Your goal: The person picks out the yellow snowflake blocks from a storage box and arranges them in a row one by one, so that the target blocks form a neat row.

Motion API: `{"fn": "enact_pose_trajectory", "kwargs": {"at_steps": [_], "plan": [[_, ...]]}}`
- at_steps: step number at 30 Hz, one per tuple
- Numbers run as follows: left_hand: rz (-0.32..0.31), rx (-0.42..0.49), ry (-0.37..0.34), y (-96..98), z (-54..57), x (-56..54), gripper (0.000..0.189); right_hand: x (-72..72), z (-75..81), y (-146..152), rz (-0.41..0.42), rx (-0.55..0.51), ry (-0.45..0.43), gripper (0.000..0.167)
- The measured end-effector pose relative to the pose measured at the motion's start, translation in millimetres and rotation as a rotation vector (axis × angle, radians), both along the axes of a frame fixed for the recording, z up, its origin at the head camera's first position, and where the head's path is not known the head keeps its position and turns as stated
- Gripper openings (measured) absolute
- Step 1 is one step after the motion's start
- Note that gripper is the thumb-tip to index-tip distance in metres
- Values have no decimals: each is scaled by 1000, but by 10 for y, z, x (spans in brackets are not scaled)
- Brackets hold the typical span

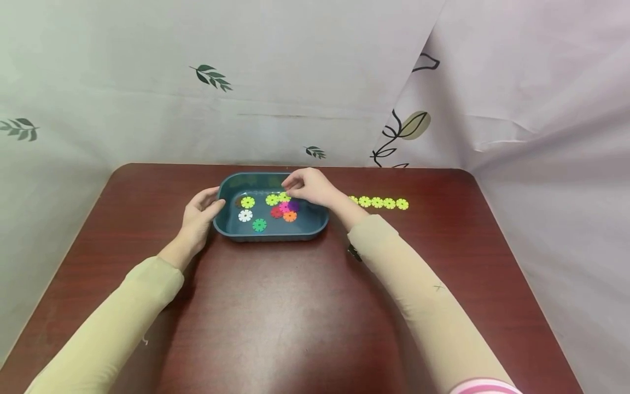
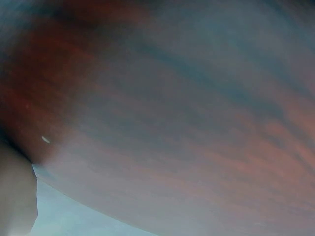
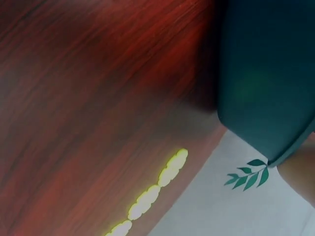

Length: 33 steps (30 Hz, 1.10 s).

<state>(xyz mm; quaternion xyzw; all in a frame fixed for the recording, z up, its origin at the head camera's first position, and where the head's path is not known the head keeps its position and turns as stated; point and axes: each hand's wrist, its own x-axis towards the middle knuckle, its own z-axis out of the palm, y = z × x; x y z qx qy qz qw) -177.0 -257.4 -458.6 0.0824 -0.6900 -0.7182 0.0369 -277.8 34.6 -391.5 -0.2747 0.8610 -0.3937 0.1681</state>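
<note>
A dark blue-green plastic tray point(image 1: 270, 237) stands near the back of the table. Its left end is gripped by my left hand point(image 1: 194, 221), thumb on the rim and fingers outside. Over the back right of the tray is my right hand point(image 1: 312, 187), its fingertips right at a yellow notched disc point(image 1: 284, 197); whether they pinch it cannot be made out. Other discs lie inside: yellow point(image 1: 248, 202), white point(image 1: 245, 215), green point(image 1: 259, 225), orange point(image 1: 290, 216), red, pink and purple. In the right wrist view the tray's outer wall point(image 3: 266, 73) shows.
To the right of the tray, several yellow discs point(image 1: 389, 203) form a row along the table point(image 1: 256, 306), partly behind the right wrist. A small dark object point(image 1: 354, 253) lies by the right sleeve. Pale leaf-printed cloth point(image 1: 275, 82) hangs behind. The left wrist view is blurred.
</note>
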Motion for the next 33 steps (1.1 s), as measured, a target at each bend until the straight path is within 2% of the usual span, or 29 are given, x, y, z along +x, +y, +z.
{"fn": "enact_pose_trajectory", "kwargs": {"at_steps": [11, 25, 33], "plan": [[16, 10, -11, 11, -28, -16, 30, -20, -117, -108, 12, 73, -22, 32], [18, 2, -9, 13, 0, -20, 30, 28, -235, -215, -82, 140, 11, 35], [16, 20, -1, 0, -3, -21, 27, 66, -252, -268, -122, 118, 12, 34]]}}
